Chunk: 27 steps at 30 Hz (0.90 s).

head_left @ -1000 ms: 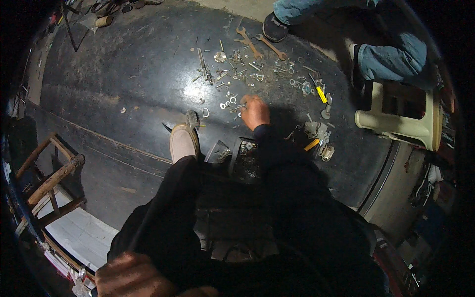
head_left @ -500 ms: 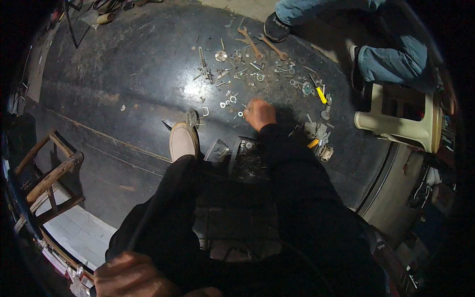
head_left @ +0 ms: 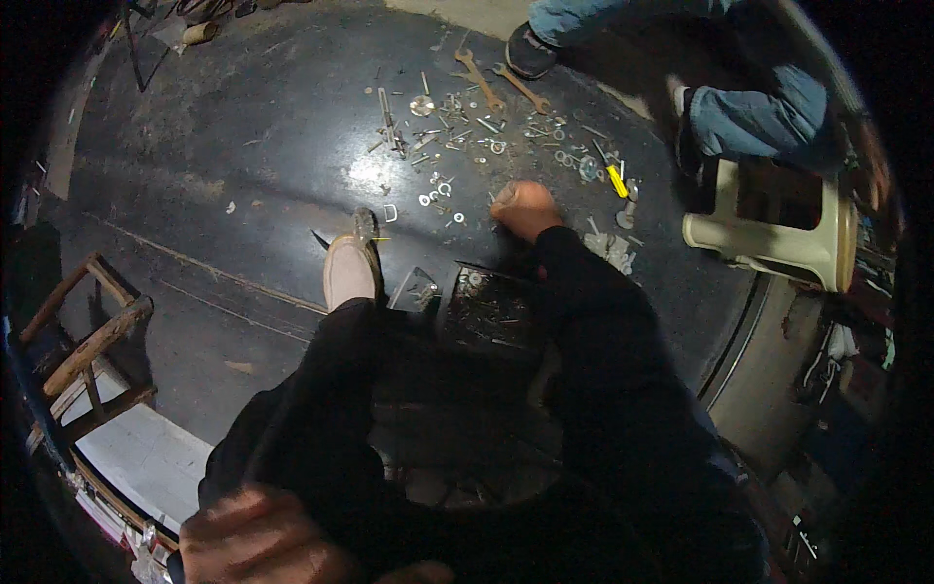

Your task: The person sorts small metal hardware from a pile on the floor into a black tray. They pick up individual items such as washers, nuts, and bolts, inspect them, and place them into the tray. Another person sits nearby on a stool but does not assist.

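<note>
My right hand (head_left: 526, 208) is closed over the dark floor mat, thumb and fingers pressed together. What it holds, if anything, is hidden. Just to its left lie a small washer (head_left: 459, 218) and a few tiny metal pieces. Between my legs stands a dark open tray (head_left: 484, 310) with many small fasteners inside, and a smaller piece of metal (head_left: 416, 290) with bits on it sits at its left. At the lower left my left hand (head_left: 261, 540) rests on my leg, somewhat blurred, its thumb apart from the fingers and nothing visible in it.
Scattered bolts, nuts and washers cover the mat beyond my hand, with two rusty wrenches (head_left: 521, 89) behind. A yellow-handled screwdriver (head_left: 617, 180) lies to the right, near a cream plastic stool (head_left: 764, 238) and another person's jeans-clad leg (head_left: 757, 122). A wooden stool (head_left: 97, 341) stands left.
My right hand has shifted slightly right and away from the small washer and stays closed. The view has moved a little; my left hand stays on my leg.
</note>
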Each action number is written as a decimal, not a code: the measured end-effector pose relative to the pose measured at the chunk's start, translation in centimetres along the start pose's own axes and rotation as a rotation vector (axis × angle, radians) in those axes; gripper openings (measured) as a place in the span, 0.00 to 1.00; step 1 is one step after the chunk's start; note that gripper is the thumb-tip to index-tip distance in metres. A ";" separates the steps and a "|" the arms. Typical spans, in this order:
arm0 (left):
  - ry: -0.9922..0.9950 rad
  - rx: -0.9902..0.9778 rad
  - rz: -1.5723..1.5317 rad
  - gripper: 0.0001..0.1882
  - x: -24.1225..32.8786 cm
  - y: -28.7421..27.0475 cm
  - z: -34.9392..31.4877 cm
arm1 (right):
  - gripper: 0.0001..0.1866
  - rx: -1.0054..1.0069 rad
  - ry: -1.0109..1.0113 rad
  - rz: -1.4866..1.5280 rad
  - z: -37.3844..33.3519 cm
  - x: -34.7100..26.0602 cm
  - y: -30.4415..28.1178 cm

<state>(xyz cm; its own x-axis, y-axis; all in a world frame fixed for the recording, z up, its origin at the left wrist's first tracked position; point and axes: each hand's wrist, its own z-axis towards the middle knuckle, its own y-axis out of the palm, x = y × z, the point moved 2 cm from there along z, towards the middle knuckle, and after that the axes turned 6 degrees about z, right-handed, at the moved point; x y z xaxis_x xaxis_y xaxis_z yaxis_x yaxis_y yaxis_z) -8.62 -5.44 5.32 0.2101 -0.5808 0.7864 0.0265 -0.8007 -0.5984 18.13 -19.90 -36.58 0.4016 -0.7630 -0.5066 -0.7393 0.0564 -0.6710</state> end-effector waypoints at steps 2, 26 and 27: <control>0.017 0.017 0.013 0.20 0.5 0.5 -0.2 | 0.15 -0.131 -0.104 -0.070 -1.7 -0.2 -2.2; 0.061 0.036 -0.044 0.24 -0.2 1.5 0.3 | 0.09 0.211 -0.215 0.071 -1.7 -0.6 7.3; 0.055 0.036 -0.048 0.25 -0.4 1.3 0.3 | 0.09 0.190 -0.198 0.072 -1.5 -0.7 7.7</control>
<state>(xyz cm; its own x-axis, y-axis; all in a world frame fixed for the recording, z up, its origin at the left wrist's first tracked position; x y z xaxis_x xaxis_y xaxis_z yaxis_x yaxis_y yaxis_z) -8.38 -6.16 4.17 0.1539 -0.5501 0.8208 0.0708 -0.8224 -0.5644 11.38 -19.91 -40.60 0.4632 -0.6133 -0.6398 -0.6626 0.2398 -0.7095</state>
